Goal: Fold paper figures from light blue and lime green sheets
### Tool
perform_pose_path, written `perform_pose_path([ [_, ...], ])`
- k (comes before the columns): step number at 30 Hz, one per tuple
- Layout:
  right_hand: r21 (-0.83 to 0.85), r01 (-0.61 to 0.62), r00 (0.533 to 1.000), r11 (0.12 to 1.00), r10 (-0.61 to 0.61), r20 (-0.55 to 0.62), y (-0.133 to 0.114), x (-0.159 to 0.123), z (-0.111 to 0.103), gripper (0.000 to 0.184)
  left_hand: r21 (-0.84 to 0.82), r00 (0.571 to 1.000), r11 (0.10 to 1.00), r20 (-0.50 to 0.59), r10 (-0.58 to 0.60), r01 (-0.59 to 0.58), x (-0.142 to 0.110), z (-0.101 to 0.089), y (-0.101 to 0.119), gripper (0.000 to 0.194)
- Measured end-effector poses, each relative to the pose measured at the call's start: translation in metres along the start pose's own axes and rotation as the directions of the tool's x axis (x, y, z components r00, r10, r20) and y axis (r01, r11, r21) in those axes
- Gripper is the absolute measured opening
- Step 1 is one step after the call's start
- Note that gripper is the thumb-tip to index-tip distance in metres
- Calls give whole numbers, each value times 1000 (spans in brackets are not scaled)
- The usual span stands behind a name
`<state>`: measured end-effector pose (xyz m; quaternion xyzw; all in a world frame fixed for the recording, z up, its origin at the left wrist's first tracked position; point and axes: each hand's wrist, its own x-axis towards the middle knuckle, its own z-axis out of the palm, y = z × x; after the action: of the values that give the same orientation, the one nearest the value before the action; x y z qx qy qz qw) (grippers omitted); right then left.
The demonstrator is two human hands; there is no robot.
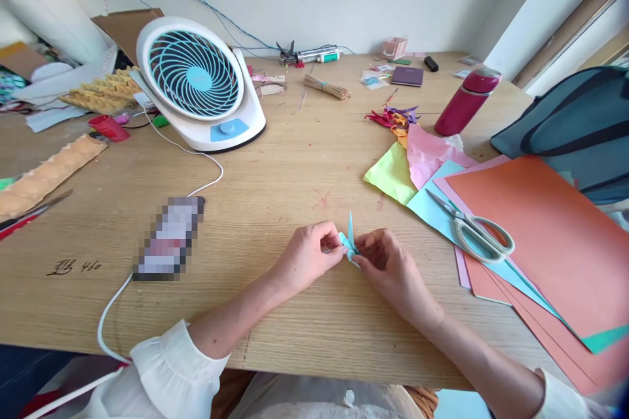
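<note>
Between my two hands, over the front middle of the table, is a small light-blue folded paper piece (350,230) with one narrow point sticking up. My left hand (310,255) pinches its left side between thumb and fingers. On the other side, the thumb and fingers of my right hand (393,265) close on the same paper. My fingertips hide part of its lower folds. To the right of my right hand, scissors (484,236) with pale handles rest on stacked coloured paper sheets (550,229), mostly orange, with blue and pink edges showing.
A white fan (199,78) stands at the back left, its cable running to a phone (170,239). Crumpled yellow-green paper (390,173) and a red bottle (466,101) are to the right, beside a blue-grey bag (570,131). A bundle of sticks (327,87) lies farther back.
</note>
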<state>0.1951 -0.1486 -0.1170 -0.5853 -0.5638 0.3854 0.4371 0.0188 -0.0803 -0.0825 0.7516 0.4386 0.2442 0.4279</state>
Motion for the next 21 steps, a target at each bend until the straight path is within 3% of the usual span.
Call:
perform_pose_path([
  [2,150,-39,999,988,41,-8,2,5,-1,30,-47,999,998,-40,28,-29,3,1,4,16],
  [4,206,-50,998,977,41,44,1,10,-3,30,-48,996,997,-73,59,-62,6,0,8,14],
  [8,178,-70,989,981,45,139,-8,21,-8,28,-17,985,993,-123,118,-121,12,-3,12,14],
  [15,87,-46,990,995,34,135,-28,39,-10,40,28,962,979,-182,203,-201,16,-7,10,22],
  [21,80,-18,997,997,12,80,-22,46,4,41,-206,983,970,-155,94,-125,19,-10,-1,22],
])
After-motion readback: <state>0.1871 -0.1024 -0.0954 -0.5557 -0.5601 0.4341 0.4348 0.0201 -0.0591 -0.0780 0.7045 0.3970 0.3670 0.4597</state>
